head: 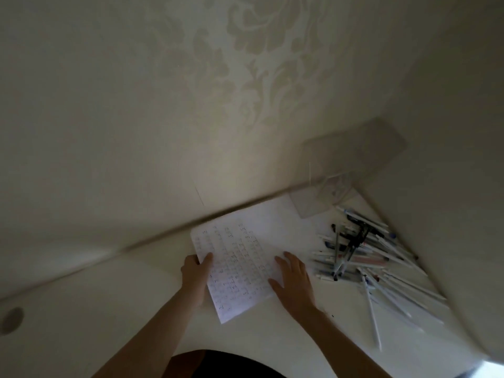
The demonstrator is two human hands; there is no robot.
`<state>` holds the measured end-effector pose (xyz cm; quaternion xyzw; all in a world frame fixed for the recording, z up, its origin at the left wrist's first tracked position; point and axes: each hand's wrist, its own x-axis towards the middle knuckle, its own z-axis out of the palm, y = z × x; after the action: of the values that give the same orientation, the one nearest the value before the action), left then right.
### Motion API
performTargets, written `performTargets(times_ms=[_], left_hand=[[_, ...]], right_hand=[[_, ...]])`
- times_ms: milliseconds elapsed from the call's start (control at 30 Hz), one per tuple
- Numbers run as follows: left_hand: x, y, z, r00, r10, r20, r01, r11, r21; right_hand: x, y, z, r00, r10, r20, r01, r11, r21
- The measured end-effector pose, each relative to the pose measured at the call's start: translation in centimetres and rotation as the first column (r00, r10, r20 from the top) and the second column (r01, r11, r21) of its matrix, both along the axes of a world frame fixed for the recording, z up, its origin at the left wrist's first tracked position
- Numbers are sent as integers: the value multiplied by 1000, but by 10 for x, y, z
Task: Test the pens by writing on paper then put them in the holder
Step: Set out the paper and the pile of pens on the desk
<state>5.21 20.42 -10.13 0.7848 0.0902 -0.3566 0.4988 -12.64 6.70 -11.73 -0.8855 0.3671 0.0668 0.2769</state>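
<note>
A white sheet of paper (pixel 245 255), covered in rows of small written marks, lies on the white desk (pixel 109 309). My left hand (pixel 195 271) holds the sheet's left edge, thumb on top. My right hand (pixel 293 279) rests flat on the paper's right side, fingers spread. A pile of several pens (pixel 362 257) lies to the right of the paper, some white, some dark. A clear plastic holder (pixel 327 186) stands at the back right, near the wall. Neither hand holds a pen.
A patterned wall (pixel 191 105) rises right behind the desk, and another wall (pixel 463 186) closes the right side. A round grey cap (pixel 12 320) sits in the desk at the far left. The frame is motion-blurred.
</note>
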Motion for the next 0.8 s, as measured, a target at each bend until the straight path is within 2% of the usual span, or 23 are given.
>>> performTargets(times_ms=[100, 167, 233, 333, 400, 467, 533, 633, 700, 800], left_hand=[[1, 2, 5, 998, -57, -30, 53, 992, -110], [-1, 2, 6, 995, -74, -66, 66, 992, -110], [-3, 4, 6, 998, -55, -37, 52, 996, -69], [2, 12, 9, 994, -25, 106, 21, 999, 43], [11, 23, 8, 987, 4, 160, -19, 995, 95], [18, 35, 6, 987, -43, 153, 22, 990, 136], [19, 42, 3, 988, -91, 122, 72, 987, 145], [13, 46, 2, 992, -39, 121, 18, 985, 170], [9, 45, 4, 996, -1, 90, -10, 993, 121], [0, 36, 9, 998, -26, 57, 22, 998, 65]], right_hand=[[0, 0, 0, 1000, 19, -20, -19, 1000, -4], [0, 1, 0, 1000, 12, -17, -12, 1000, 1], [0, 0, 2, 1000, -21, 17, 21, 999, 29], [0, -4, 6, 991, -116, 68, 110, 991, 78], [-1, -8, 6, 993, -104, 63, 99, 993, 71], [0, -10, 5, 995, -81, 64, 77, 995, 63], [4, -11, 6, 987, -130, 91, 123, 989, 80], [12, -14, 8, 969, -234, 77, 226, 969, 98], [16, -17, 8, 970, -243, 29, 239, 966, 98], [16, -23, 7, 960, -278, 23, 274, 956, 102]])
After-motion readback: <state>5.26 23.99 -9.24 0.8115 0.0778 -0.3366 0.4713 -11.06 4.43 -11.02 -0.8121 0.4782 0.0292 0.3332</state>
